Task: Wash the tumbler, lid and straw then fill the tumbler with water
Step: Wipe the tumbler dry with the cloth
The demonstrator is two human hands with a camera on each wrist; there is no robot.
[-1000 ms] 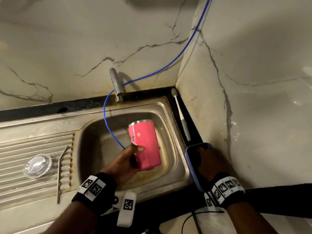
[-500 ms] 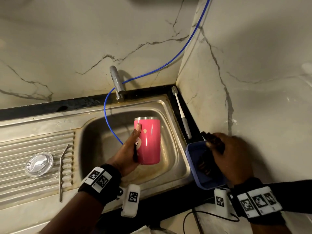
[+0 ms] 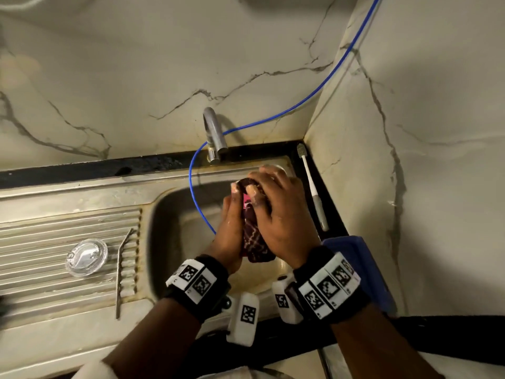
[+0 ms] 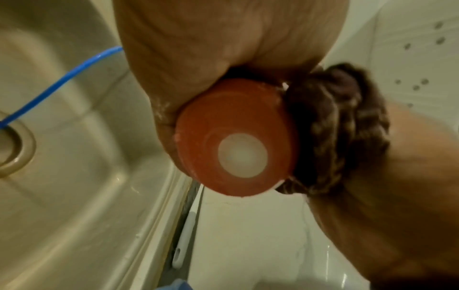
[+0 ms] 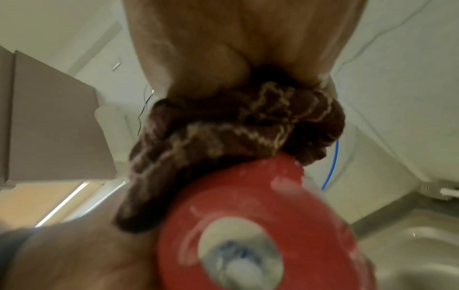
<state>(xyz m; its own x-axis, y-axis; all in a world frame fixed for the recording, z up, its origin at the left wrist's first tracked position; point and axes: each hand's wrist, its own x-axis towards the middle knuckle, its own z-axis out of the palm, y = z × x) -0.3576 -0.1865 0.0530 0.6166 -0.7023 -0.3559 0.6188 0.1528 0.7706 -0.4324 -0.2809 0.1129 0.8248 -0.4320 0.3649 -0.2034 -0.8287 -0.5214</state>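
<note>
— Status of the hands?
— Left hand point(image 3: 232, 228) wrapped round the pink tumbler point(image 4: 236, 145), held above the sink point(image 3: 169, 242); right hand point(image 3: 284, 214) clamping a dark patterned cloth point(image 3: 252, 239) against its side.
— Risks?
— Probably a slip: soapy wall, wet grip, then a drop into the basin.
— Anything else?
— Lid point(image 3: 87, 257) and straw point(image 3: 121, 272) lying well left of both hands, seemingly unwashed. Easily forgotten, or nudged off the draining ribs.
</note>
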